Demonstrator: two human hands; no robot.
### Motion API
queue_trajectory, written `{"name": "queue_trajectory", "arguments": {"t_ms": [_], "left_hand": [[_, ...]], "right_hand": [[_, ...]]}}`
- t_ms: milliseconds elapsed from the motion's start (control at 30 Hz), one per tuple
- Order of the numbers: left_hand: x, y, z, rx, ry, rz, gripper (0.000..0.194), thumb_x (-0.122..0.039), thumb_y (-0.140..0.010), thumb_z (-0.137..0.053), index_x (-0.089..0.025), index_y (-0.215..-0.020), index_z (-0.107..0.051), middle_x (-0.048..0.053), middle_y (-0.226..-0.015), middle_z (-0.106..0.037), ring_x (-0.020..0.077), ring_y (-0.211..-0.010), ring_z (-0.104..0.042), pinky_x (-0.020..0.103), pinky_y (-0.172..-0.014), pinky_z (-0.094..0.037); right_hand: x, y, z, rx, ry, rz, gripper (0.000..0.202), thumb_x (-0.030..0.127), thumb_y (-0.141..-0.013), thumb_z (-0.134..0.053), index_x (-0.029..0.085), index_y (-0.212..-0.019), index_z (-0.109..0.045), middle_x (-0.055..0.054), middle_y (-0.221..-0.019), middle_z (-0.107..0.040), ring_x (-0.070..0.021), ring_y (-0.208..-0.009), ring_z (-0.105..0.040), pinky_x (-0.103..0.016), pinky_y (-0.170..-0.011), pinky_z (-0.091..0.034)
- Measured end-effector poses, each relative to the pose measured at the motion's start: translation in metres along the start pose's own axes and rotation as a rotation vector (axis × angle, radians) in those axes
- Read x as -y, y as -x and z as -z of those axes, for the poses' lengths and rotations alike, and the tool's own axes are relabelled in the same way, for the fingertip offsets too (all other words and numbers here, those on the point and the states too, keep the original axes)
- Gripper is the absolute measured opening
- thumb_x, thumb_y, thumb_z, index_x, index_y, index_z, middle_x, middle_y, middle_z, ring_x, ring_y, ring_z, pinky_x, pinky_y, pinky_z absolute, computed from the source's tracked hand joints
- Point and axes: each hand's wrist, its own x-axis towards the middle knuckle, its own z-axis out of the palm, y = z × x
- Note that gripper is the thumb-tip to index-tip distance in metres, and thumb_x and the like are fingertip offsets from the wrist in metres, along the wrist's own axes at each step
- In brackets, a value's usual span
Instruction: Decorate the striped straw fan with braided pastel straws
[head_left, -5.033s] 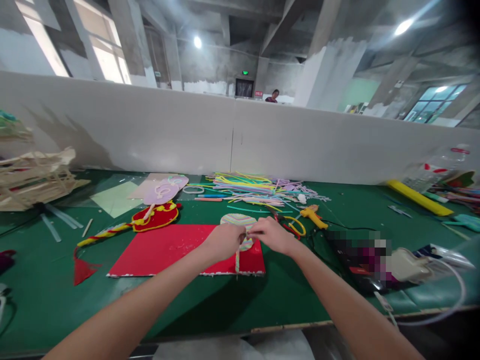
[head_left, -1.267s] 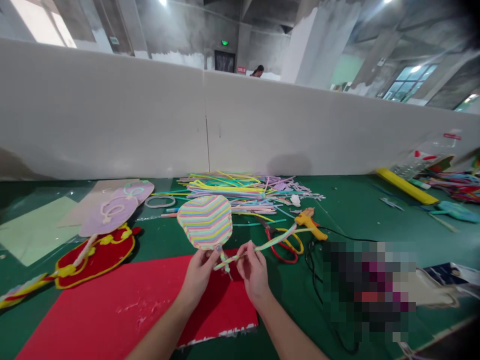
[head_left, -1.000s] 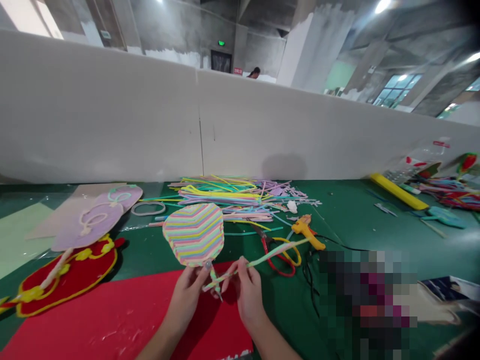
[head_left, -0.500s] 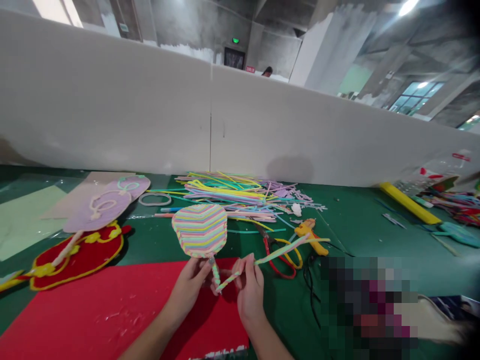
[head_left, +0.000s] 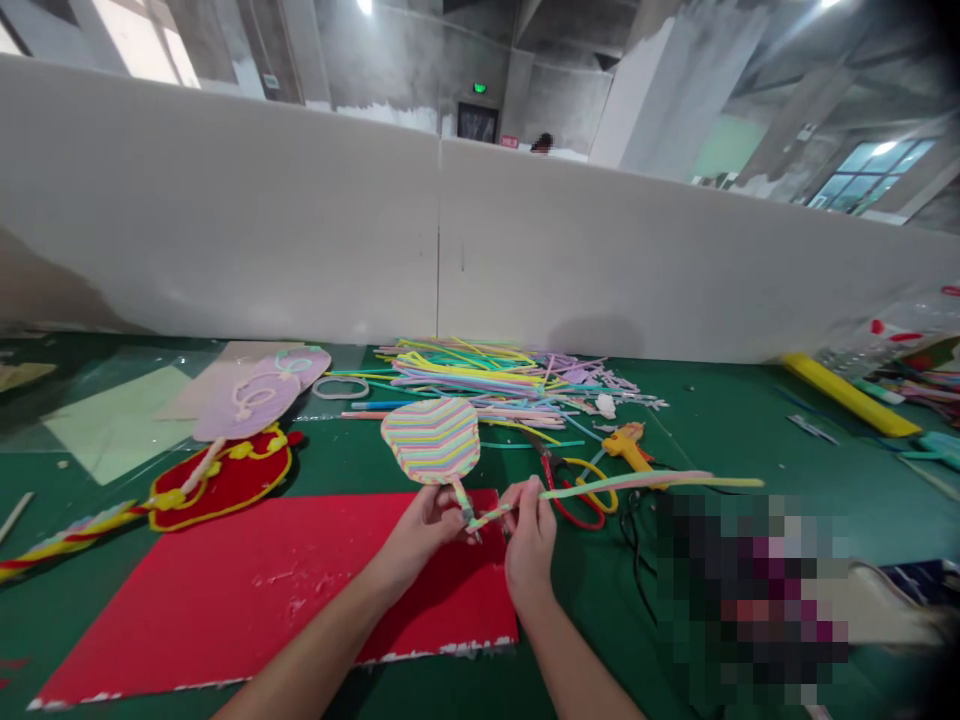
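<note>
Sitting at 11 o'clock from both hands, the striped fan has its stem in the left hand's grip; the right hand's is pinching pastel strands. Red board underneath on the bench, scissors around 2 o'clock from the right hand.

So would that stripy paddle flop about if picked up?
Probably not: the striped paddle looks flat though the left hand grips only its stem. It's likely light, looking thin. The strands may sway, jutting unsupported past the right hand.
</note>
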Motion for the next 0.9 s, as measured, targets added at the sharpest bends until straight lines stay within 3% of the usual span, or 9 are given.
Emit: {"name": "queue_trajectory", "arguments": {"t_ms": [200,433,733,900], "left_hand": [[-0.0009,0.0038,-0.0008,0.035,0.003,0.054,0.035,-0.025,-0.068,-0.068,-0.019,-0.094,-0.045,0.000,-0.079,-0.056,0.0175,-0.070,-0.064,0.029,-0.063,-0.051],[-0.0035,0.0039,0.0010,-0.003,-0.033,0.045,0.037,-0.026,-0.067,-0.068,-0.018,-0.093,-0.044,0.000,-0.078,-0.056,0.0176,-0.065,-0.065,0.026,-0.055,-0.051],[-0.0008,-0.0002,0.0038,-0.029,-0.026,0.022,0.042,-0.026,-0.066,-0.069,-0.019,-0.097,-0.042,-0.001,-0.077,-0.056,0.0164,-0.061,-0.065,0.023,-0.050,-0.051],[-0.0028,-0.0014,0.0003,-0.104,-0.001,0.006,0.040,-0.026,-0.062,-0.072,-0.018,-0.089,-0.044,-0.004,-0.072,-0.056,0.0144,-0.056,-0.064,0.022,-0.049,-0.051]], "right_hand": [[0.0027,-0.0038,-0.0003,-0.009,-0.069,-0.018,0.040,0.050,-0.083,-0.041,0.018,-0.059,-0.039,0.007,-0.048,-0.033,-0.0047,-0.039,-0.028,-0.018,-0.038,-0.024],[0.0091,-0.0078,-0.0024,-0.127,-0.108,-0.140,0.042,0.055,-0.078,-0.044,0.019,-0.059,-0.036,0.008,-0.050,-0.030,-0.0046,-0.040,-0.030,-0.017,-0.037,-0.023],[0.0099,-0.0059,-0.0040,-0.085,-0.195,-0.313,0.040,0.053,-0.074,-0.053,0.018,-0.059,-0.041,0.008,-0.047,-0.033,-0.0052,-0.040,-0.032,-0.017,-0.038,-0.025],[0.0098,-0.0050,-0.0025,-0.041,-0.237,-0.369,0.039,0.052,-0.075,-0.054,0.018,-0.059,-0.045,0.009,-0.041,-0.027,-0.0048,-0.039,-0.028,-0.017,-0.039,-0.027]]}}
